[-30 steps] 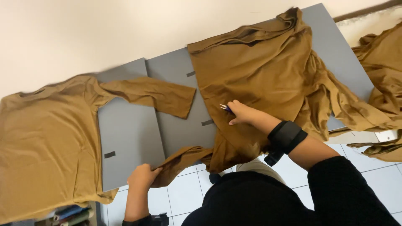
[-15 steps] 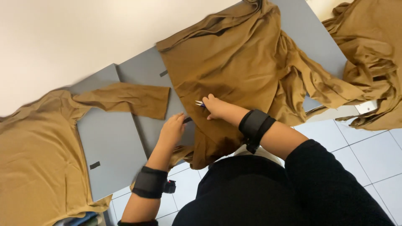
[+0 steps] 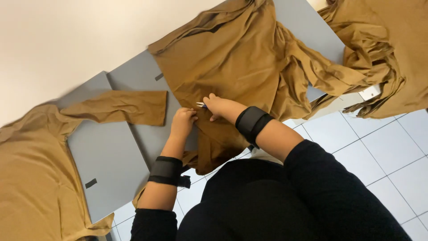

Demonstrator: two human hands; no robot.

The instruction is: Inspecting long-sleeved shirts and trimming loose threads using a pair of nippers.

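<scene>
A brown long-sleeved garment (image 3: 240, 62) lies crumpled on a grey table (image 3: 133, 82), its lower edge hanging over the front. My right hand (image 3: 220, 106) rests on the garment's near edge and pinches a small metal tool (image 3: 200, 105), perhaps thread snips. My left hand (image 3: 182, 122) is closed on the fabric edge right beside it. Both wrists wear black bands.
A second brown garment (image 3: 31, 178) lies flat at the left, one sleeve (image 3: 120, 107) stretched across the grey table. More brown cloth (image 3: 392, 53) is heaped at the right. A white tiled floor (image 3: 379, 147) lies below, and a pale wall behind.
My left hand rose from the hanging hem to the fabric edge beside my right hand. The view shifted, so the garments sit further left and up.
</scene>
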